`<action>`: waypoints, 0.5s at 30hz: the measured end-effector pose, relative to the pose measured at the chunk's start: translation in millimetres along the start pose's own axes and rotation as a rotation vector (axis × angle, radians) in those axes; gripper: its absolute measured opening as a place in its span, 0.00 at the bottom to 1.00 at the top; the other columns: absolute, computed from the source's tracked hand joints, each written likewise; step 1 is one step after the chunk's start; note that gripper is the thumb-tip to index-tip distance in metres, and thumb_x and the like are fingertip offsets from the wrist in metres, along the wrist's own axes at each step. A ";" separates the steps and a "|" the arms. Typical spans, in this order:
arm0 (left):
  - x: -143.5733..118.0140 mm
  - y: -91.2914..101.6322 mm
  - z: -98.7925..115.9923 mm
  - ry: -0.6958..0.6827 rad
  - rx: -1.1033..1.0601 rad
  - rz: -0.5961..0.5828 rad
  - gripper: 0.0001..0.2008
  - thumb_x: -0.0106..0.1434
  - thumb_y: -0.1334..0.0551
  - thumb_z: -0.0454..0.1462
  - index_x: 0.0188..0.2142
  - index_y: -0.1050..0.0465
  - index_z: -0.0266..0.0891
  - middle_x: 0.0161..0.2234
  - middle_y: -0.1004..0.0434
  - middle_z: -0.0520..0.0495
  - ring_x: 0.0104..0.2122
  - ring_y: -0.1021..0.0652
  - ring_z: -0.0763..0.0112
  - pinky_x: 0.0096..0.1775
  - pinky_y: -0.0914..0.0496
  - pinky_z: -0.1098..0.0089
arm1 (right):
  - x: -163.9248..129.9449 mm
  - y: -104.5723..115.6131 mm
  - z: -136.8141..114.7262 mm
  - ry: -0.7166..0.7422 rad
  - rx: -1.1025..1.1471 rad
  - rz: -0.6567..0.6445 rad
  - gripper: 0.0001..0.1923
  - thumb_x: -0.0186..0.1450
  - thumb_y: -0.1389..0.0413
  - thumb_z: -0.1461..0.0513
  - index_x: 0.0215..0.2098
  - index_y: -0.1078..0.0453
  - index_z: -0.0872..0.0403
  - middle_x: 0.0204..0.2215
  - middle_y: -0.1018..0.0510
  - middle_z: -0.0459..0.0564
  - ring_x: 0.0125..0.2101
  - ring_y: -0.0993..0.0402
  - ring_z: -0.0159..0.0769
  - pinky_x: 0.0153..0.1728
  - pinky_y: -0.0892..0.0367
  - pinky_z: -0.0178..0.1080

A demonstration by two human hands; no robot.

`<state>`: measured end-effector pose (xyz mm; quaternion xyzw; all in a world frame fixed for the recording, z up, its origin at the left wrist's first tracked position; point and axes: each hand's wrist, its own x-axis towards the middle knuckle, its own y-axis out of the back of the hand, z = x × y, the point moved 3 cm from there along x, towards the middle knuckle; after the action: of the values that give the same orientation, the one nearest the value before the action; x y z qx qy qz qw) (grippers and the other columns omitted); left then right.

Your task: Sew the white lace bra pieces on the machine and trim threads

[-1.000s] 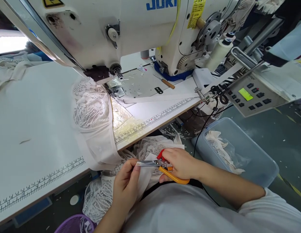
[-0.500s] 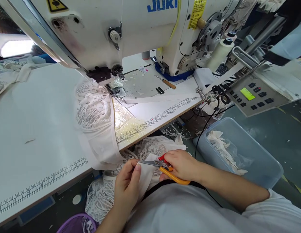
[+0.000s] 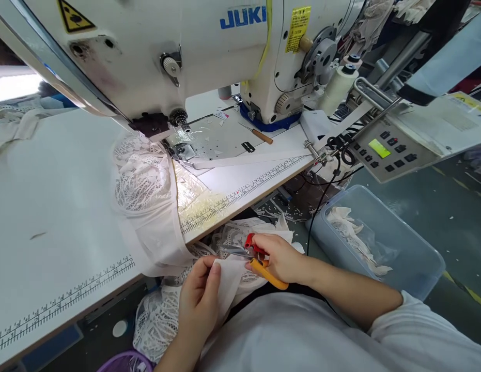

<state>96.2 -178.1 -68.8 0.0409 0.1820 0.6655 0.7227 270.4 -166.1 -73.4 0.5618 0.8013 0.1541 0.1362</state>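
Below the tabletop point(image 3: 62, 206) edge, lace point(image 3: 228, 276) is pinched in the left hand point(image 3: 199, 299); snips point(image 3: 255, 258) are gripped by the right hand point(image 3: 279, 256). Fingertips could be nicked, being near the blades.

Snips drawn back from the left fingers, blades shut

Pulled a little toward the tabletop edge: right hand point(image 3: 281, 258) with the orange-handled snips point(image 3: 259, 258), blade tips now short of the left fingers point(image 3: 214, 268) instead of resting against the thumb as a second ago. Blades closed against each other rather than parted. Shifted slightly lower: left hand point(image 3: 199, 302), thumb now pressed flat on the white fabric strip point(image 3: 230, 279) below the blade tips. Bunched a little higher beside the right fingers: lace point(image 3: 232, 240).
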 end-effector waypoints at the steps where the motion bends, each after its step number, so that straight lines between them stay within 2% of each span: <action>1: 1.3 0.6 -2.2 -0.010 0.021 -0.009 0.10 0.60 0.45 0.43 0.28 0.33 0.41 0.22 0.30 0.54 0.22 0.31 0.72 0.24 0.36 0.75 | -0.3 -2.1 -0.3 -0.017 0.014 -0.022 0.15 0.54 0.42 0.59 0.22 0.47 0.53 0.20 0.41 0.41 0.21 0.47 0.28 0.21 0.47 0.30; 3: 3.4 2.5 -4.3 -0.107 0.100 -0.001 0.09 0.62 0.47 0.42 0.33 0.33 0.41 0.27 0.28 0.51 0.25 0.28 0.70 0.27 0.32 0.73 | -2.4 -3.0 -2.1 -0.044 0.065 -0.056 0.14 0.53 0.43 0.61 0.21 0.47 0.53 0.19 0.42 0.41 0.21 0.48 0.27 0.20 0.48 0.31; 4: 3.2 3.4 -3.5 -0.211 0.167 0.014 0.09 0.63 0.48 0.40 0.38 0.34 0.40 0.32 0.26 0.48 0.30 0.25 0.68 0.31 0.30 0.70 | -4.0 -2.0 -3.5 -0.052 0.125 -0.069 0.13 0.53 0.43 0.61 0.22 0.46 0.53 0.20 0.42 0.40 0.21 0.48 0.27 0.20 0.48 0.31; 5: 1.5 3.6 -1.9 -0.341 0.251 0.022 0.12 0.62 0.47 0.40 0.45 0.36 0.40 0.39 0.26 0.43 0.37 0.25 0.64 0.38 0.29 0.66 | -5.7 0.0 -5.2 -0.054 0.210 -0.077 0.12 0.54 0.43 0.61 0.24 0.45 0.53 0.20 0.41 0.41 0.21 0.47 0.27 0.21 0.48 0.31; 7: -7.0 1.4 0.0 -0.603 0.469 -0.014 0.27 0.60 0.44 0.39 0.57 0.49 0.36 0.53 0.36 0.33 0.52 0.32 0.55 0.49 0.34 0.56 | -9.0 6.1 -9.3 -0.031 0.411 -0.068 0.10 0.56 0.44 0.61 0.26 0.43 0.53 0.23 0.40 0.42 0.22 0.45 0.28 0.22 0.46 0.32; 9: -18.6 -0.3 -5.1 -0.736 0.704 -0.096 0.37 0.57 0.41 0.37 0.61 0.60 0.33 0.58 0.43 0.29 0.57 0.40 0.51 0.53 0.39 0.51 | -11.7 13.5 -13.8 0.023 0.596 -0.029 0.09 0.58 0.45 0.60 0.28 0.42 0.53 0.25 0.39 0.44 0.24 0.44 0.29 0.25 0.45 0.33; 10: -24.3 1.8 -10.3 -0.746 0.804 -0.119 0.38 0.57 0.41 0.35 0.62 0.60 0.32 0.58 0.43 0.28 0.57 0.40 0.50 0.53 0.40 0.49 | -13.0 16.8 -15.9 0.051 0.676 -0.006 0.09 0.58 0.45 0.59 0.29 0.42 0.52 0.25 0.40 0.44 0.25 0.43 0.30 0.25 0.45 0.34; 12: -34.6 15.5 -23.8 -0.704 0.949 -0.093 0.35 0.55 0.43 0.32 0.61 0.56 0.31 0.56 0.39 0.28 0.55 0.36 0.49 0.52 0.39 0.47 | -15.7 20.0 -19.4 0.088 0.811 0.009 0.09 0.58 0.44 0.58 0.29 0.42 0.51 0.25 0.42 0.43 0.25 0.45 0.31 0.24 0.46 0.34; 15: -49.2 61.1 -44.0 -0.588 1.060 0.010 0.27 0.53 0.47 0.31 0.54 0.43 0.34 0.48 0.27 0.35 0.46 0.26 0.52 0.47 0.32 0.50 | -20.0 14.3 -23.9 0.109 0.900 -0.049 0.09 0.58 0.44 0.58 0.29 0.41 0.51 0.24 0.42 0.44 0.24 0.46 0.31 0.23 0.46 0.34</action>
<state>22.1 -227.5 -81.1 0.5783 0.2815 0.4485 0.6206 280.0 -182.6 -44.9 0.5370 0.8077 -0.1834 -0.1603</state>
